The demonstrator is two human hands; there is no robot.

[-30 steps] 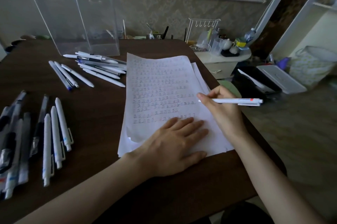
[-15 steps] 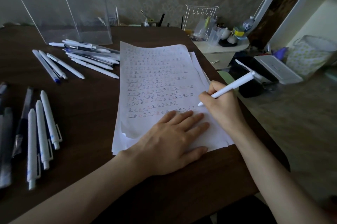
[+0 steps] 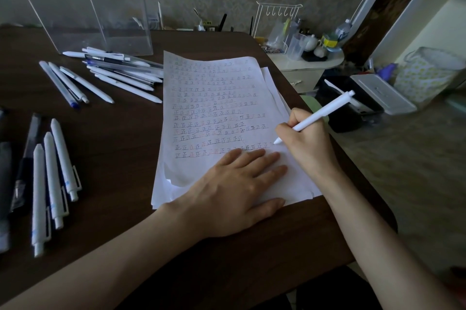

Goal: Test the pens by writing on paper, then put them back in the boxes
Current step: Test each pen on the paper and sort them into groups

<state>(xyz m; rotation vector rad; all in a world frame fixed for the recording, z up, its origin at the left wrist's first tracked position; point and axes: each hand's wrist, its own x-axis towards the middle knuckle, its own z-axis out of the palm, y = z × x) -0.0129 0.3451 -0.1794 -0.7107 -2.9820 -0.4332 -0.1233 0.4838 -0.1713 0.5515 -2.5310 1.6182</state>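
Note:
A stack of white paper (image 3: 216, 108) covered with rows of written marks lies on the dark wooden table (image 3: 121, 153). My left hand (image 3: 234, 191) lies flat on its lower part, fingers spread. My right hand (image 3: 306, 143) grips a white pen (image 3: 320, 115) in a writing hold, its tip touching the paper at the right end of a lower row. Several white and dark pens (image 3: 121, 75) lie in a pile left of the paper, below a clear plastic box (image 3: 83, 2). More pens (image 3: 50, 178) lie at the left edge.
Three loose pens (image 3: 73, 85) lie between the two piles. Beyond the table's right edge stand a small white cabinet (image 3: 305, 67) with a wire rack, cups and bottles, a dark bin (image 3: 353, 108) and a patterned bag (image 3: 428, 72) on the floor.
My right hand turned the pen from lying level to a tilted writing hold and brought its tip down onto the paper. The view has tilted downward. My left hand stays flat on the sheet.

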